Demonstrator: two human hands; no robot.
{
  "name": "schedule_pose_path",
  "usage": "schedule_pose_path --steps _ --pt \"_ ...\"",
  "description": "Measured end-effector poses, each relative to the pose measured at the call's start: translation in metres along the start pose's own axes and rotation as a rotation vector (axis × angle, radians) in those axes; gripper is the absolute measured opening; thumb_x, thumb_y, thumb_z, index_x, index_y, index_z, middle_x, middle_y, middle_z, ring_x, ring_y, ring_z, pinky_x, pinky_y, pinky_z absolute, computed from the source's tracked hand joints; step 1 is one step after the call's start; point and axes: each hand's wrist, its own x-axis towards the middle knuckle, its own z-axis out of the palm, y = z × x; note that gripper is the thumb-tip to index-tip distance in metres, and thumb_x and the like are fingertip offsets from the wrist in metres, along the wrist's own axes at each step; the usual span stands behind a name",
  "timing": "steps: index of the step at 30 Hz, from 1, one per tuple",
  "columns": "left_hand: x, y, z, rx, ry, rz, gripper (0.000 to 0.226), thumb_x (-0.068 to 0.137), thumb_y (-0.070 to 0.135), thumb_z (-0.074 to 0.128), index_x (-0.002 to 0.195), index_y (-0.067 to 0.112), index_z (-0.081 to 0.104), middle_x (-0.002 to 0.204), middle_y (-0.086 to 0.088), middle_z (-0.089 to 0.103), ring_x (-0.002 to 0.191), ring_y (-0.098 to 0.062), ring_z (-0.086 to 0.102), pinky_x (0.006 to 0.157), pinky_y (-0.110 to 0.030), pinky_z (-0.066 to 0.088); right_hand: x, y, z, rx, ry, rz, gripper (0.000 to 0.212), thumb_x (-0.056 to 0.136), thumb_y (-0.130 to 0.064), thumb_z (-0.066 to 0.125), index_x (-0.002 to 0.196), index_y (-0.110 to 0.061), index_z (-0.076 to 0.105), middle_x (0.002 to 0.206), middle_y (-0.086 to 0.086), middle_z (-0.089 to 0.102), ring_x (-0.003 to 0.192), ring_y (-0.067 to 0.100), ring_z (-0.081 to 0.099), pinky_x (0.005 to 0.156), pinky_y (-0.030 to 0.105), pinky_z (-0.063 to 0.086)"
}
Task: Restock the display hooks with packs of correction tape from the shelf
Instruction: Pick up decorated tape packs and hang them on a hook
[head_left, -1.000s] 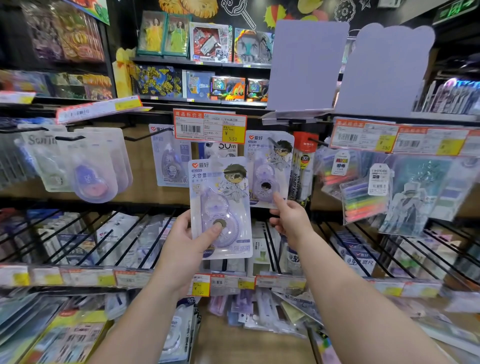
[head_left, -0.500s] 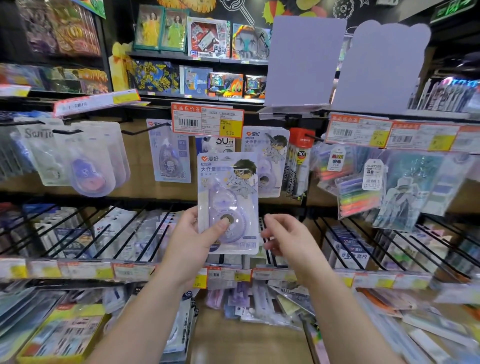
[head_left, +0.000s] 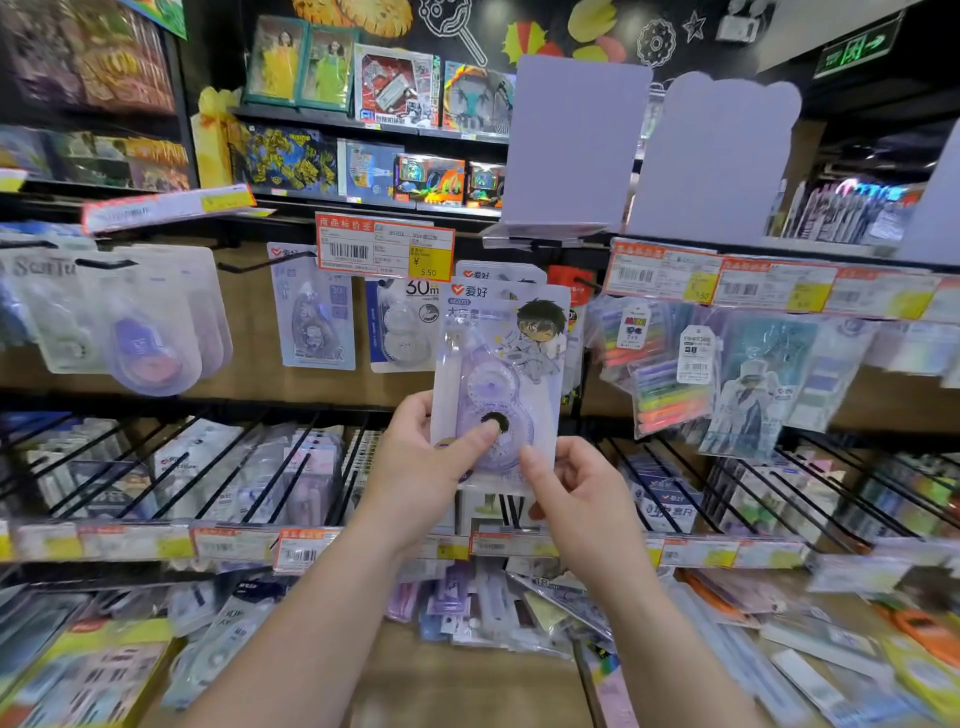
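A lilac correction tape pack (head_left: 501, 364) with a cartoon figure stands upright in front of the display hooks. My left hand (head_left: 426, 467) grips its lower left part, the thumb pressed on the blister. My right hand (head_left: 576, 493) pinches its bottom right corner. Behind its top edge hangs a matching pack (head_left: 511, 273), mostly hidden. Other tape packs hang on a hook to the left (head_left: 317, 312) and under the price tag (head_left: 410, 322). An orange and yellow price tag (head_left: 384, 252) sits at the hook's tip.
More blister packs (head_left: 150, 322) hang at the far left and highlighter sets (head_left: 670, 374) at the right. Wire dividers (head_left: 249, 467) hold stock on the slanted shelf below. Loose packs (head_left: 493, 603) lie on the lower wooden shelf. Toy boxes (head_left: 395, 88) fill the upper shelves.
My left hand has carried the pack rightward and up, in front of the hanging matching pack. My right hand let go of the hanging pack, dropped, and now pinches the held pack's corner.
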Motion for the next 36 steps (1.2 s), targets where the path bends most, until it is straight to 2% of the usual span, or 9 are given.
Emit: schedule_pose_path --steps 4,8,18,20,24,26,30,33,36 --pt "0.003 0.004 0.008 0.011 -0.006 -0.016 0.032 0.082 0.025 0.079 0.106 0.032 0.058 0.100 0.006 0.075 0.088 -0.013 0.073 0.080 -0.033 0.060 0.002 0.000 -0.005 0.032 0.025 -0.002 0.027 0.092 -0.049 0.059 0.086 -0.023 0.063 0.066 0.003 0.052 0.070 0.035 0.059 0.058 0.033 0.041" --pt "0.005 0.003 0.011 -0.010 -0.002 -0.043 0.031 0.082 0.025 0.079 0.105 0.031 0.058 0.098 0.005 0.076 0.085 -0.010 0.073 0.078 -0.032 0.059 0.002 0.000 -0.008 0.054 0.024 -0.005 0.024 0.093 -0.047 0.058 0.087 -0.024 0.063 0.065 0.001 0.052 0.062 0.017 0.053 0.055 0.030 0.041" --pt "0.016 0.000 0.013 0.015 0.002 -0.037 0.029 0.084 0.027 0.077 0.107 0.030 0.059 0.099 0.007 0.074 0.085 -0.010 0.072 0.071 -0.025 0.057 0.015 0.005 -0.005 0.071 0.061 -0.020 0.020 0.094 -0.044 0.059 0.087 -0.025 0.064 0.055 -0.010 0.047 0.052 0.009 0.045 0.054 0.027 0.039" --pt "0.016 -0.004 0.011 0.078 0.001 -0.032 0.027 0.086 0.030 0.075 0.107 0.032 0.059 0.099 0.009 0.073 0.087 -0.008 0.071 0.072 -0.025 0.056 0.017 0.009 -0.004 0.032 0.058 -0.017 0.022 0.094 -0.045 0.058 0.086 -0.025 0.063 0.058 -0.008 0.049 0.053 0.008 0.045 0.052 0.023 0.038" --pt "0.017 -0.017 0.004 0.453 0.022 0.011 0.018 0.088 0.049 0.066 0.097 0.034 0.063 0.088 0.012 0.071 0.081 -0.001 0.065 0.065 -0.021 0.047 0.027 0.016 -0.004 -0.107 0.077 -0.005 0.023 0.094 -0.047 0.056 0.085 -0.026 0.059 0.061 -0.007 0.050 0.049 0.001 0.044 0.047 0.016 0.035" --pt "0.019 -0.025 0.002 0.550 0.025 -0.001 0.023 0.089 0.054 0.061 0.086 0.031 0.063 0.084 0.008 0.069 0.078 -0.006 0.062 0.067 -0.027 0.048 0.033 0.018 -0.005 -0.191 0.077 0.008 0.023 0.095 -0.050 0.054 0.085 -0.029 0.057 0.062 -0.009 0.050 0.051 0.002 0.045 0.049 0.019 0.035" --pt "0.032 -0.037 0.000 0.607 0.036 -0.022 0.031 0.088 0.059 0.059 0.085 0.028 0.064 0.084 0.004 0.068 0.082 -0.015 0.063 0.075 -0.038 0.051 0.046 0.020 -0.004 -0.302 0.059 0.037 0.027 0.094 -0.057 0.049 0.091 -0.031 0.057 0.071 -0.009 0.056 0.065 0.009 0.054 0.060 0.032 0.044" --pt "0.041 -0.041 0.001 0.612 0.061 -0.020 0.029 0.087 0.058 0.062 0.095 0.030 0.060 0.086 0.008 0.065 0.083 -0.012 0.062 0.071 -0.033 0.049 0.053 0.022 -0.002 -0.343 0.056 0.036 0.027 0.095 -0.059 0.047 0.098 -0.033 0.057 0.077 -0.009 0.060 0.072 0.010 0.058 0.062 0.032 0.046" --pt "0.049 -0.043 0.003 0.628 0.093 -0.031 0.042 0.085 0.061 0.063 0.109 0.028 0.053 0.084 0.009 0.061 0.078 -0.008 0.059 0.063 -0.030 0.044 0.060 0.025 -0.001 -0.354 0.055 0.033 0.029 0.095 -0.059 0.046 0.103 -0.033 0.056 0.080 -0.009 0.061 0.074 0.010 0.059 0.060 0.031 0.045"
